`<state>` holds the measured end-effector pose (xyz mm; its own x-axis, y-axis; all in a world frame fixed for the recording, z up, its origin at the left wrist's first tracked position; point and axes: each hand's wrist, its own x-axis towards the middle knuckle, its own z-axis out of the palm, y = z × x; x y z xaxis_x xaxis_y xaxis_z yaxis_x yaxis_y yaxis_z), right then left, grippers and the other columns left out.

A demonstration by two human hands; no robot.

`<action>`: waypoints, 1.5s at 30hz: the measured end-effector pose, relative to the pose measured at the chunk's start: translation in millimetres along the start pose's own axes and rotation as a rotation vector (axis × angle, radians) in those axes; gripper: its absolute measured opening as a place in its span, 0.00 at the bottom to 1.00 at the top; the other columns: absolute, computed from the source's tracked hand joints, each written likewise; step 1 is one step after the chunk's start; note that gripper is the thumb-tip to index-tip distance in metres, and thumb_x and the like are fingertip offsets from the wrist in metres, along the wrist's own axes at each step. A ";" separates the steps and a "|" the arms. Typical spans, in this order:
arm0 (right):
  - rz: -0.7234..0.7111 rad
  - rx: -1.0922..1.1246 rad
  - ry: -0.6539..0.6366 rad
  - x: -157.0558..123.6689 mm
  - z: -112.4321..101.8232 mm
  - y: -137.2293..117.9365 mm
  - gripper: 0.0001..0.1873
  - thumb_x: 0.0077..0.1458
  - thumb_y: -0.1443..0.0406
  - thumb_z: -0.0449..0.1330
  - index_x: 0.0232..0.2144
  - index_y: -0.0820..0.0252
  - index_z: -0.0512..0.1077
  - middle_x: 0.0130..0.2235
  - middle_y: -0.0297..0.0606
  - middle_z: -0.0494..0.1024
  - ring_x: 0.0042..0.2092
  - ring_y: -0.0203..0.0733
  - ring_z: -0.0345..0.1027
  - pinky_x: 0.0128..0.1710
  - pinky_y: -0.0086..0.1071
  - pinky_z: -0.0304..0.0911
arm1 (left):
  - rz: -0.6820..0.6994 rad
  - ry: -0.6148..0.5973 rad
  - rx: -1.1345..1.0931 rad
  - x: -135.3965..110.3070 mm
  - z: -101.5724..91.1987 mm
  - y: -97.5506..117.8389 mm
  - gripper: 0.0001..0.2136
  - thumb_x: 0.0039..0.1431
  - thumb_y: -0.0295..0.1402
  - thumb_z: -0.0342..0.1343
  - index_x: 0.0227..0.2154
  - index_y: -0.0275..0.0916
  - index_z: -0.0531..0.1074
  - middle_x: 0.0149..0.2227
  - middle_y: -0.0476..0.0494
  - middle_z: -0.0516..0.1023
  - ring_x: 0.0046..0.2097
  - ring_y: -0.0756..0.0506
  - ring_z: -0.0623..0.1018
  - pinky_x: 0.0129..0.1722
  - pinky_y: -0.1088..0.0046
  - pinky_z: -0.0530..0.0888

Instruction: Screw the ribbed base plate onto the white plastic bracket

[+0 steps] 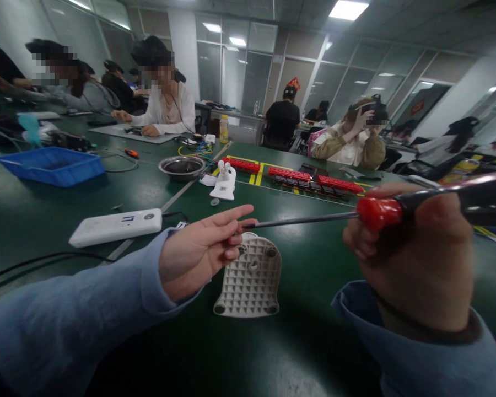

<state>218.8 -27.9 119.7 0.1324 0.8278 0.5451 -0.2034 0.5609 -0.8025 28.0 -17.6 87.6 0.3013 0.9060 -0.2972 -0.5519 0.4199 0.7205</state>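
My right hand is wrapped around the red and black handle of a screwdriver, its shaft pointing left. At the shaft's tip is my left hand, the thumb and a finger closed there and the index finger stretched out. Whether a small part sits between those fingertips is too small to tell. Below the tip, a white plastic base lies on the table, its ribbed underside up and round dark pads at its corners. My left fingers partly cover its upper left edge.
On the green table are a white power bank-like box, a blue tray, a metal bowl, a white animal-shaped part and red connector strips. A black cable runs at left. Several people sit beyond.
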 end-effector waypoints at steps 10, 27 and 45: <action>-0.040 -0.021 0.040 -1.3 1.1 1.4 0.04 0.39 0.65 0.60 0.19 0.61 0.72 0.14 0.30 0.65 0.13 0.30 0.53 0.08 0.24 0.48 | 0.118 -0.096 0.108 -0.3 -3.1 -0.1 0.21 0.49 0.15 0.47 0.45 0.37 0.65 0.37 0.43 0.70 0.26 0.55 0.67 0.20 0.83 0.66; -0.011 0.020 -0.013 -4.9 -1.0 9.2 0.06 0.41 0.63 0.60 0.22 0.61 0.72 0.14 0.29 0.64 0.13 0.29 0.53 0.09 0.22 0.48 | 0.223 -0.101 0.210 -3.6 -3.2 -6.1 0.26 0.48 0.16 0.50 0.49 0.43 0.59 0.36 0.48 0.66 0.24 0.57 0.67 0.18 0.85 0.66; 0.150 0.121 -0.038 7.5 -3.3 26.0 0.09 0.43 0.60 0.59 0.21 0.60 0.70 0.12 0.27 0.59 0.12 0.27 0.47 0.09 0.20 0.43 | 0.236 -0.094 0.372 -7.2 1.7 1.5 0.16 0.55 0.31 0.44 0.48 0.43 0.57 0.39 0.44 0.63 0.24 0.51 0.71 0.15 0.77 0.66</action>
<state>217.7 -7.1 102.1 0.0553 0.9000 0.4324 -0.3332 0.4249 -0.8417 26.3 -23.6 91.9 0.2795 0.9588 -0.0516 -0.3022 0.1389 0.9431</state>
